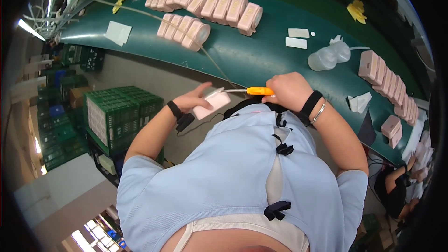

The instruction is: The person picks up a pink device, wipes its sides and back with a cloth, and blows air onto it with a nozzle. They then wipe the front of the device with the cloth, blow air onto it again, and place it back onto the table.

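I see left hand (190, 101) pinching pink case (213, 107), probably steadying it against orange-handled tool (257, 91) clenched in right hand (291, 91).

Room ran between translucent plastic bottles (323, 59) and rounded pale-pink boxes (250, 20). Leftward — a thin beige cord (215, 62) obstructed.

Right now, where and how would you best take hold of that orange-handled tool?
Probably by its orange handle, coming from the right: the handle is the thicker part, while the thin metal shaft points left, toward the pink box in the left hand. The right hand holds the handle's right end.
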A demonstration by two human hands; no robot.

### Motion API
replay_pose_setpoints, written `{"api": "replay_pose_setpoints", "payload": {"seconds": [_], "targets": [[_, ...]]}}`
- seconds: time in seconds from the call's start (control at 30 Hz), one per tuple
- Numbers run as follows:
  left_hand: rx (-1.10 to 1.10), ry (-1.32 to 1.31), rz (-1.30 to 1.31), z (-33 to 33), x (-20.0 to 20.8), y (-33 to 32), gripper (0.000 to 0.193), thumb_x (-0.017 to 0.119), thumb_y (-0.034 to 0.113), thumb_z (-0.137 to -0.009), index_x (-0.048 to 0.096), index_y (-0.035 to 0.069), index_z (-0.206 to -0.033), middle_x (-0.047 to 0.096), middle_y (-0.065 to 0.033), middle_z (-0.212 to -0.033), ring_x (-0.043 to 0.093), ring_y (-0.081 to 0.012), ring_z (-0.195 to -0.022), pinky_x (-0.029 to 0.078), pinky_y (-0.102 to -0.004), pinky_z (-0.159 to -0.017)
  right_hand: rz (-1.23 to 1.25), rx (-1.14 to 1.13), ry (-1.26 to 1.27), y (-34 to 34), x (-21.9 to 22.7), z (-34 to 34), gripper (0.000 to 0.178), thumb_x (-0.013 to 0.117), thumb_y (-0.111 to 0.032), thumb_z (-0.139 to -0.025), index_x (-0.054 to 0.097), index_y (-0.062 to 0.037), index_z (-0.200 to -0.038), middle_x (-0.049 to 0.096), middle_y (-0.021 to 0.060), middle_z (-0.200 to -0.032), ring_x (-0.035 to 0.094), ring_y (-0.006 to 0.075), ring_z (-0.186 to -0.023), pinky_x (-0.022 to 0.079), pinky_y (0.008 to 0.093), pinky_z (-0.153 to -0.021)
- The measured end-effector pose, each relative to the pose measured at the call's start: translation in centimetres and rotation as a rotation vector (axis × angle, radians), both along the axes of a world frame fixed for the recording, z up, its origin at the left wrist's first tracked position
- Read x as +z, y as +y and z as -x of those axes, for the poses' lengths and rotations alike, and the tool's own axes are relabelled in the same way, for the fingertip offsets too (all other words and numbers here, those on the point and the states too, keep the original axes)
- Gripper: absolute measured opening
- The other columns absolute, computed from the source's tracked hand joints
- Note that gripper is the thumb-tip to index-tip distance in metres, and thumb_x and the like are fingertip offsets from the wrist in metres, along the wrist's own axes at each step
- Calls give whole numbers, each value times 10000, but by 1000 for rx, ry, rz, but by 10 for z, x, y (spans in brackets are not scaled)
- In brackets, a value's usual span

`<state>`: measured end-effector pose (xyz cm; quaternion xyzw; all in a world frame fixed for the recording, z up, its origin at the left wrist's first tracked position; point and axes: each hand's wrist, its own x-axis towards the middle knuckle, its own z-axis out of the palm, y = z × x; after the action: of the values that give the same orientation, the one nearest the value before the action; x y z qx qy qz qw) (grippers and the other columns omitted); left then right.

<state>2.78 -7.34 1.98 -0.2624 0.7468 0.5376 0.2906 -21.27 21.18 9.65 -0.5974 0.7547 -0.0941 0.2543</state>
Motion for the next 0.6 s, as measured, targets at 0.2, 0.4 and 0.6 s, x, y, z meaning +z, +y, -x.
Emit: {"api": "replay_pose_setpoints", "payload": {"seconds": [0.2,0.4,0.6], "targets": [[1150,-226,-1227,-43,4,29,726,728,312,-771,447,175,-1426,584,-81,-1250,579,-291,-1095,455,-494,-941,-112,43,29,-19,4,10,383,710,-461,-798,690,-79,-803,671,120,-747,666,330,-747,525,443,-658],[996,-305,-593,-61,-18,18,645,660,403,-834,469,171,-1405,562,-92,-1278,559,-291,-1113,461,-487,-950,-1,108,-46,-40,9,-7,414,717,-484,-779,669,-73,-779,650,110,-723,651,330,-712,511,431,-630],[1139,-142,-1422,-72,-3,16,629,637,374,-862,441,144,-1413,526,-109,-1296,519,-292,-1162,458,-511,-958,-57,66,69,-48,-6,7,364,741,-445,-773,698,-84,-800,671,107,-730,666,325,-737,525,438,-660]]}}
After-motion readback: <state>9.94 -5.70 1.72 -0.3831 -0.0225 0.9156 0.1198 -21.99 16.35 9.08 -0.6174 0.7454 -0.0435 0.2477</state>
